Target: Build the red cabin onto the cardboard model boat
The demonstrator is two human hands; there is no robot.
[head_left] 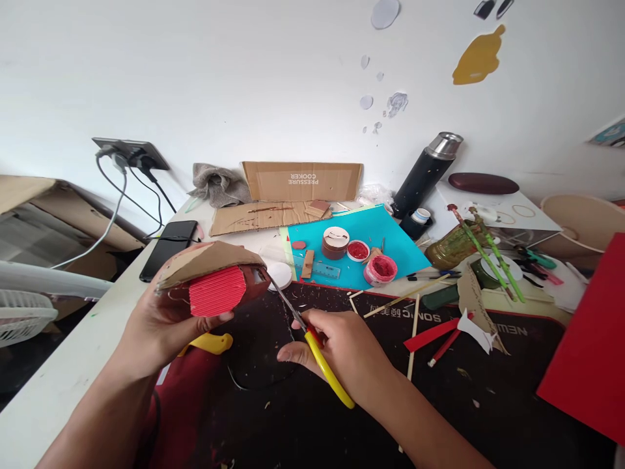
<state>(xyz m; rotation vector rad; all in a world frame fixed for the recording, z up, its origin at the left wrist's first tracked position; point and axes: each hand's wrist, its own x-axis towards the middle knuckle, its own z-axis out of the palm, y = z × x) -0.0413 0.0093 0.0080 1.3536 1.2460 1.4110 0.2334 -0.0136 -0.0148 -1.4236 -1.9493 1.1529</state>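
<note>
My left hand (pixel 163 326) is closed round a small cardboard model (pixel 212 267), with brown sides and a red corrugated panel (pixel 217 293) facing me. Its fingers are partly hidden behind the model. A pair of scissors (pixel 322 365) with yellow and red handles is in my right hand (pixel 346 352), its blades slanting up and left. The blade tip meets the model's dark right edge, where a narrow opening shows. Whether the blades touch or enter the opening, I cannot tell. Under my left hand a yellow plastic piece (pixel 215 342) lies partly covered.
Paint pots, including an open red one (pixel 381 270), stand on a turquoise sheet (pixel 361 228) with a clear ruler (pixel 322 270). A black flask (pixel 422 176) and brushes in a jar (pixel 446 246) are at right. Wooden sticks lie on the black mat (pixel 390 417); a phone (pixel 168 251) is left.
</note>
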